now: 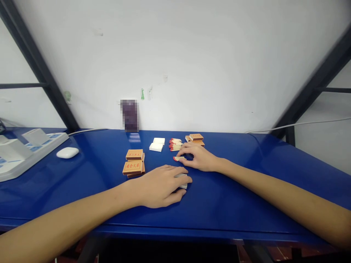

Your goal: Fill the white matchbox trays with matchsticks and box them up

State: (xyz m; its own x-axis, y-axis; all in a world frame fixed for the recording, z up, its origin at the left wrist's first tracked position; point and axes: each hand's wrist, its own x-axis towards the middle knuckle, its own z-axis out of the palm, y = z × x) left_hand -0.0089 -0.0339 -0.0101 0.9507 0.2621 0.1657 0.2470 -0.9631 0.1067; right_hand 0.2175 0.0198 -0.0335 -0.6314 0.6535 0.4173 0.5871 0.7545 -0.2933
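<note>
My left hand point(161, 185) rests low over the blue table, its thumb and fingers curled around a white matchbox tray point(183, 185). The hand hides most of that tray, and I cannot see what lies inside it. Just beyond, my right hand point(199, 156) has its thumb and forefinger closed on a small bunch of matches point(179, 158) with red heads pointing left. Behind its fingertips lies a loose pile of red-headed matches point(174, 144). Two white trays point(156, 147) sit to the left of the pile.
Orange matchboxes point(133, 167) are stacked left of my left hand, with more matchboxes point(196, 137) behind my right hand. A white rounded case point(67, 152) and a power strip point(52, 140) with plugs lie at left. A blurred dark object point(130, 116) leans on the wall.
</note>
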